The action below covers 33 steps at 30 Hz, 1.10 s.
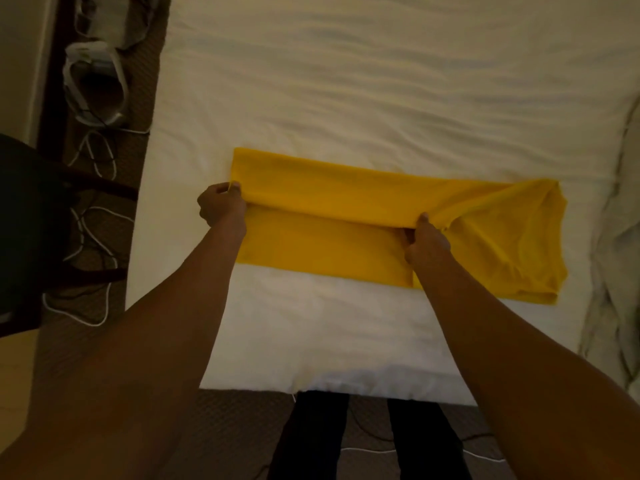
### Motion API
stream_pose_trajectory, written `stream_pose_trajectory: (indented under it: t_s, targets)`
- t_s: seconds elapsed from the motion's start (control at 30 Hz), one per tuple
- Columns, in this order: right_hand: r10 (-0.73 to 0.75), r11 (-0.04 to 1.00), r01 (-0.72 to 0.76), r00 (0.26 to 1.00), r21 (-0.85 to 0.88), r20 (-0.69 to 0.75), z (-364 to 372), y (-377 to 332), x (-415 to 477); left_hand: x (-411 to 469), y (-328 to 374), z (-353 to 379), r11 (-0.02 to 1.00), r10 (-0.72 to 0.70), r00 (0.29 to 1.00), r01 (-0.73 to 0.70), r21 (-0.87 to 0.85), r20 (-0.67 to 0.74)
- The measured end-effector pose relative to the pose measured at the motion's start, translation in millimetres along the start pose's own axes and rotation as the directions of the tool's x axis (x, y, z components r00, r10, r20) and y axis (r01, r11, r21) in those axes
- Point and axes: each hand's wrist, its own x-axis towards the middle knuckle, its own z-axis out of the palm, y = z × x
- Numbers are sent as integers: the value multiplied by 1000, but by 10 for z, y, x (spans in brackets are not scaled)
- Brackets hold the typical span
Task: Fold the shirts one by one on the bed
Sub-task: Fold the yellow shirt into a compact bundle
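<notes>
My right hand (427,242) pinches the long folded edge of the bright yellow cotton shirt (329,244); my left hand (221,206) pinches that edge's other end. The shirt lies across the near half of the white-sheeted bed (346,81). I'd hold the edge taut and level while laying it. I see no containers.

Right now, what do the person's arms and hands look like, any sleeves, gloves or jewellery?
The left forearm and right forearm are bare, no sleeves in view. The left hand and right hand wear no gloves; no watch, bracelet or ring shows, though the light is dim.
</notes>
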Motion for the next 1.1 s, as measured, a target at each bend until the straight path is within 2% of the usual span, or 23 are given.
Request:
stream_pose_trajectory:
  t_s: [0.03, 0.17, 0.27, 0.33, 0.43, 0.53, 0.67, 0.83, 1.0, 1.1]
  targets:
    - [41, 984, -41, 999, 171, 2, -40, 12, 15, -12, 3, 21, 996, 59, 998, -57, 65, -27]
    - [-110, 993, 101, 979, -62, -172, -276, 48, 279, -291, 6, 197, 936, 329, 942, -316, 154, -65]
    - [-293, 941, 227, 918, -250, -269, -632, -69, 214, -886, -55, 475, 846, 518, 851, -524, 94, 85]
    - [-372, 910, 291, 888, -294, -271, -922, -147, 295, -1355, -139, 688, 798, 570, 786, -599, 69, 241]
    - [-473, 829, 342, 852, -442, -227, -1259, -239, 497, -1889, -336, 1077, 763, 488, 714, -628, 152, 501]
    - [-407, 772, 264, 904, -579, -131, -1483, -325, 755, -2256, -514, 1438, 746, 319, 711, -596, 296, 626]
    - [-317, 791, 268, 948, -550, 7, -1591, -430, 988, -2585, -623, 1719, 744, 236, 776, -531, 405, 585]
    - [-349, 849, 363, 931, -384, 109, -1798, -468, 1180, -2752, -613, 1810, 730, 268, 845, -492, 475, 463]
    - [-311, 892, 339, 940, -299, 139, -2134, -400, 1213, -2954, -633, 1686, 620, 387, 822, -567, 542, 418]
    - [-260, 900, 302, 951, -315, 168, -2304, -322, 1251, -3067, -686, 1645, 518, 358, 798, -602, 607, 485]
